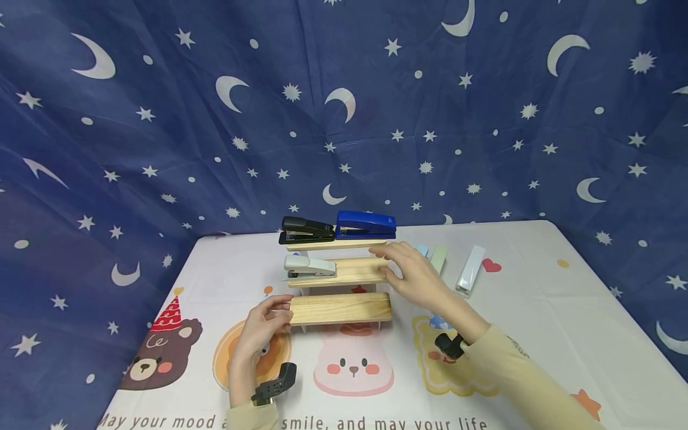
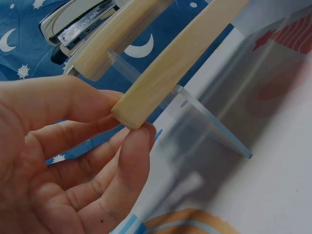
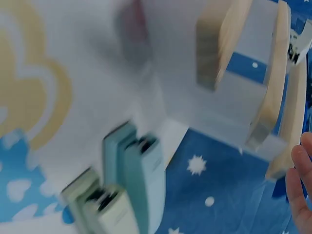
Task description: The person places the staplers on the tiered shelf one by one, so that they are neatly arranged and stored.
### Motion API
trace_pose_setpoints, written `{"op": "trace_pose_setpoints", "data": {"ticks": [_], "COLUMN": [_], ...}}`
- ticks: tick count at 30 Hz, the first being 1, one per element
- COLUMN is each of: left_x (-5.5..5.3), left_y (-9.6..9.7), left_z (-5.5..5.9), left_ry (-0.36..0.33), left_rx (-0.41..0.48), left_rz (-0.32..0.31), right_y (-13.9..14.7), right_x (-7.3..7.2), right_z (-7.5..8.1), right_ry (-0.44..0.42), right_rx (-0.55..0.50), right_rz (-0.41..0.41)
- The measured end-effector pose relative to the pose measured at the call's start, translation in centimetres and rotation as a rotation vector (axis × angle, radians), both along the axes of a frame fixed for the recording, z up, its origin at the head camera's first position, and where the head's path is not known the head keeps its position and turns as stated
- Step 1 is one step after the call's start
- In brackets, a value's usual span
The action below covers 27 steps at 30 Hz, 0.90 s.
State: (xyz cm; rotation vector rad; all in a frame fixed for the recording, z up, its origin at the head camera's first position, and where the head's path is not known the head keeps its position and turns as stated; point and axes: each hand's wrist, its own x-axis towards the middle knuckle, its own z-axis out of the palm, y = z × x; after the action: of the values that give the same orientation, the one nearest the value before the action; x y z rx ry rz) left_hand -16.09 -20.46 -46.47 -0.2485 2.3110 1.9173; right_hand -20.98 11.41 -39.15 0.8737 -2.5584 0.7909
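Note:
A three-step display rack with wooden boards [image 1: 344,310] and clear side panels [image 2: 209,119] stands on the table. My left hand [image 1: 260,327] pinches the left end of its lowest board [image 2: 180,61] between thumb and fingers. My right hand [image 1: 415,276] is at the rack's right side, fingers loosely extended by the ends of the upper boards; in the right wrist view its fingertips [image 3: 300,158] are close beside a board end [image 3: 280,168]. On the middle board lies a light grey stapler [image 1: 312,267]. The top board bears a black stapler [image 1: 307,229] and a blue stapler [image 1: 366,224].
Right of the rack, a light blue stapler [image 3: 134,178], a pale green stapler [image 1: 438,258] and a white stapler [image 1: 470,270] lie on the printed tablecloth [image 1: 516,310]. A dark blue curtain [image 1: 344,119] with moons and stars hangs behind the table.

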Motion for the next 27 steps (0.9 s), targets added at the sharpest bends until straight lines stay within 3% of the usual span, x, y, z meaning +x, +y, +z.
{"op": "trace_pose_setpoints", "data": {"ticks": [6, 14, 27], "left_x": [0.0, 0.1, 0.1], "left_y": [0.1, 0.1, 0.0], "left_z": [0.0, 0.0, 0.0], "left_ry": [-0.002, 0.005, 0.005], "left_rx": [0.011, 0.005, -0.014], "left_rz": [0.003, 0.000, 0.001], "right_y": [2.6, 6.1, 11.2], "right_x": [0.3, 0.8, 0.5], "right_z": [-0.7, -1.5, -3.8], "right_ry": [0.040, -0.033, -0.042], "right_rx": [-0.023, -0.017, -0.048], "right_rz": [-0.052, -0.165, -0.339]}}
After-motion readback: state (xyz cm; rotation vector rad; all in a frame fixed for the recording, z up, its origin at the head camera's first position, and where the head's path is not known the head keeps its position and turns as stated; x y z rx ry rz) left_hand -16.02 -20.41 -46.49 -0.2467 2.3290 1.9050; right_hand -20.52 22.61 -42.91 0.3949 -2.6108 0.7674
